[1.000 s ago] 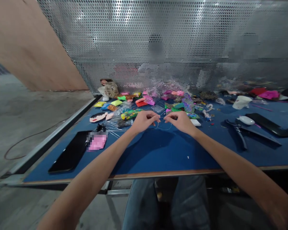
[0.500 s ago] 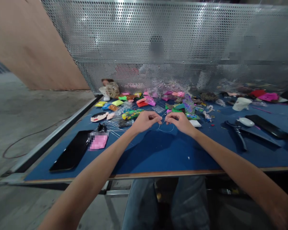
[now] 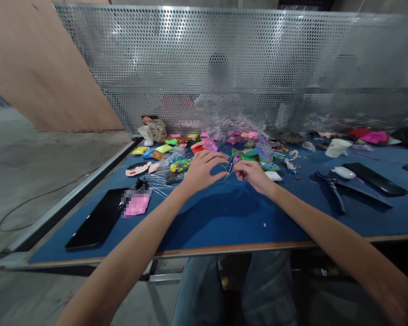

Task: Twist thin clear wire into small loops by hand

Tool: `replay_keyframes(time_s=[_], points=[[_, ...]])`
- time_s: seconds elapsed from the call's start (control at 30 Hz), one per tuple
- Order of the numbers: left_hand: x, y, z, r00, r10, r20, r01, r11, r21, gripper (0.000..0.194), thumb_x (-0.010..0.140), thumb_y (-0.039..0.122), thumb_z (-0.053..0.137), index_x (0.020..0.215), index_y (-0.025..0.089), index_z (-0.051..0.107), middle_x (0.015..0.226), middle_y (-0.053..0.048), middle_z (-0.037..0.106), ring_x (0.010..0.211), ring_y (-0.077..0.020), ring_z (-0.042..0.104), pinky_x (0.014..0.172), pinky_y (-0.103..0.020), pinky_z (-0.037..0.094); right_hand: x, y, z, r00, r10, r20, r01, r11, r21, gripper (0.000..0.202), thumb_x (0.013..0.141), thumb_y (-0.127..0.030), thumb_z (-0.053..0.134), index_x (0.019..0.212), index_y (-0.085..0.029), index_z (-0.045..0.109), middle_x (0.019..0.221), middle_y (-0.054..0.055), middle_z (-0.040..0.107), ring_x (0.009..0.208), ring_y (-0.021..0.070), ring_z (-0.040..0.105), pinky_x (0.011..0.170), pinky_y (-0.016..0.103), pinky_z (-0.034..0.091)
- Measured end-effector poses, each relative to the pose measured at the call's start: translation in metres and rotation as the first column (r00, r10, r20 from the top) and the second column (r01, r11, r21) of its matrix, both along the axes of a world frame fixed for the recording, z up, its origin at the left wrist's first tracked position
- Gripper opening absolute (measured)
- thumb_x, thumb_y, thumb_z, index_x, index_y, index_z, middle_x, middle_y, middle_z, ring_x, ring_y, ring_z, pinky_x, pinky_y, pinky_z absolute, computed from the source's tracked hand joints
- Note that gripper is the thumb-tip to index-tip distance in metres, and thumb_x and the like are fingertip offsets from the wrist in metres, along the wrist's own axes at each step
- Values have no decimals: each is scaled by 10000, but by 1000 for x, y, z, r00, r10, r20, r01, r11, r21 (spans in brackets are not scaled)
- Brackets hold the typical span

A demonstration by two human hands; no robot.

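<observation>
Above the middle of the blue table, my left hand has its thumb and fingers spread apart, close to a thin pale wire loop. My right hand is closed in a pinch on the wire, just right of the left hand. The wire runs through the gap between the two hands; its far ends are too fine to trace. Behind the left hand lies a yellow, green and blue patterned lump. A white block sits just beyond the right hand.
A black tablet and a pink packet lie left. Pliers, a white oval object, a black case and a white cup are right. Colourful packets line a perforated metal screen.
My left hand has opened from a pinch, its fingers now spread. The right hand keeps its pinch near the same spot. The view has shifted slightly.
</observation>
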State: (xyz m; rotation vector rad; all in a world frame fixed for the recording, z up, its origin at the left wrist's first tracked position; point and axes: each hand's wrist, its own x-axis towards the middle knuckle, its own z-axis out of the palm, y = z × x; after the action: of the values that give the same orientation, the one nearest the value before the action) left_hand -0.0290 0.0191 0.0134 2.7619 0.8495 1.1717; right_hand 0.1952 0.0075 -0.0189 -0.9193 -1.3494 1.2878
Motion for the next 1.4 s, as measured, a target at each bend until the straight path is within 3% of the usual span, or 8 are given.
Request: replay_keyframes(time_s=[0.2, 0.53, 0.87, 0.93, 1.07, 1.23, 1.4], points=[[-4, 3, 1, 992, -74, -105, 71, 997, -29, 216, 894, 449, 697, 1024, 291, 764, 1216, -44, 717, 1150, -246, 601, 1040, -413, 395, -1, 0, 0, 998, 23, -66, -26, 999, -42, 202, 730, -373, 765, 727, -175, 723, 634, 2, 607, 558, 113, 505, 540, 271, 389], [-5, 4, -2, 999, -45, -23, 43, 995, -88, 199, 875, 491, 707, 891, 317, 801, 1095, -21, 776, 1055, -252, 645, 1026, -430, 390, -5, -9, 5, 994, 70, 79, -73, 997, 35, 212, 769, -404, 749, 766, -198, 701, 690, 2, 646, 583, 118, 522, 566, 267, 404], [-1, 0, -6, 996, -1, 89, 14, 989, -148, 231, 852, 502, 730, 797, 286, 789, 944, -37, 789, 919, -227, 698, 952, -384, 436, -4, -16, 16, 952, -53, 303, -52, 943, 327, 269, 878, -452, 655, 782, -210, 720, 725, 14, 675, 634, 149, 550, 609, 287, 418], [-1, -3, -5, 993, 24, 118, -6, 989, -146, 251, 829, 515, 754, 913, 282, 791, 899, -31, 788, 837, -209, 695, 922, -359, 453, -4, -18, 18, 938, -60, 341, -71, 931, 359, 279, 896, -445, 638, 779, -206, 721, 737, 20, 685, 642, 155, 566, 611, 290, 423], [-1, -6, -4, 991, 80, 107, -65, 989, -132, 532, 830, 540, 751, 1295, 292, 676, 833, 0, 783, 725, -168, 674, 839, -291, 480, -5, -20, 18, 928, -97, 360, -48, 926, 374, 260, 905, -412, 629, 799, -204, 743, 733, 30, 707, 640, 166, 593, 591, 288, 425], [-2, 1, -10, 998, 41, 42, -44, 995, 85, 394, 874, 556, 699, 1154, 286, 759, 784, 10, 772, 697, -148, 671, 743, -254, 480, -6, -21, 17, 910, -121, 397, -57, 911, 409, 212, 897, -311, 611, 798, -195, 759, 782, 45, 744, 682, 183, 645, 618, 294, 462], [0, 1, -11, 1000, 11, -10, -11, 999, 41, 428, 900, 560, 666, 1216, 278, 726, 847, 10, 779, 676, -119, 677, 694, -218, 483, -9, -27, 18, 849, -256, 462, -25, 855, 518, 193, 892, -267, 613, 802, -192, 767, 790, 41, 755, 642, 167, 615, 611, 295, 453]])
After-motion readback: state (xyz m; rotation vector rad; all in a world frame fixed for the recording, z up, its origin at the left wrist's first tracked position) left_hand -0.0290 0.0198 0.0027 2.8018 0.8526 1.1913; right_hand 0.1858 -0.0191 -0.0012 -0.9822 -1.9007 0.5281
